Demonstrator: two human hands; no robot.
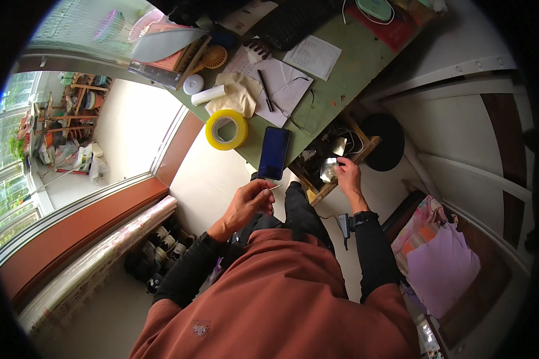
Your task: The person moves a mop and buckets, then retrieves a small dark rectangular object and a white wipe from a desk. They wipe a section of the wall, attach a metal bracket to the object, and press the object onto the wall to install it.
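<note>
green desktop (362, 69) above an open wooden drawer (366, 149), with the left hand (253, 198) and right hand (348, 175) of the wearer.
clock directions are taken from the centre of the view. the desktop spans 11 to 2 o'clock; the drawer, holding assorted small things, juts out beneath it at 2 to 3 o'clock. the left hand, just off centre at 7 o'clock, has thumb and forefinger pinched together; the right, at 3 o'clock, bends its fingers at the drawer, their gap too small to judge. a yellow tape roll (226, 145) lies at 11 o'clock, a dark phone (274, 152) at 12. a whitish packet (327, 172) touches the right fingertips; whether it is gripped cannot be told. smallest, a slim pale item (276, 186) is held in the left pinch.
</note>
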